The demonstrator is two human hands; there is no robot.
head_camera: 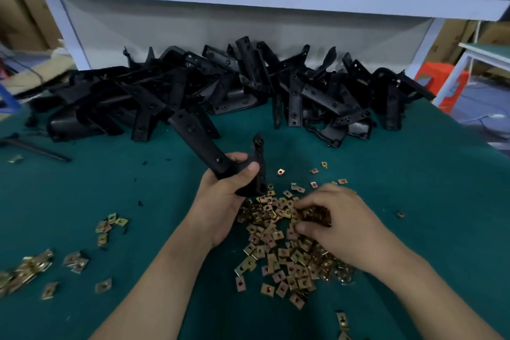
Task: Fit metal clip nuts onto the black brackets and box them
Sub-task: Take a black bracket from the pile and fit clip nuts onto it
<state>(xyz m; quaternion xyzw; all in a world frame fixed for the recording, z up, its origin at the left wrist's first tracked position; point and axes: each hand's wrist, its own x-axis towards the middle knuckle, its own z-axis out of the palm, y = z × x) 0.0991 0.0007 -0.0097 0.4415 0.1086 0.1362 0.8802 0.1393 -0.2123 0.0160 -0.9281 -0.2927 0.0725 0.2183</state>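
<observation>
Table point(82, 188): green top, w/ its edge close on the right, so nuts flicked that way can be lost over it.

Bracket pile point(220, 85) is heaped along the far side, loosely stacked & leaning. If one is tugged from low down, others can be dragged toward the near work area.

Nuts point(276, 254) are spread in a loose heap at near centre. Smaller lots are scattered at near left point(110, 226).

Held bracket point(198, 143) is gripped at its bend by the L hand point(226, 196), fingers & thumb wrapped round it. It is lifted at the heap's far edge, long arm pointing far-left. No nut is seen fitted on it yet.

R hand point(336, 218) is curled into the heap, fingertips closed on a blurred clump of nuts; more than one seems taken. Extras may be dropped, or two jammed on one tab.

A nut pushed on skewed leaves the holes unaligned. The bracket may be twisted in its one-handed grip by that push. Bare fingers can be nicked by the nuts' metal edges.

No box is seen nearby, so finished parts may get mixed w/ the bare pile.
</observation>
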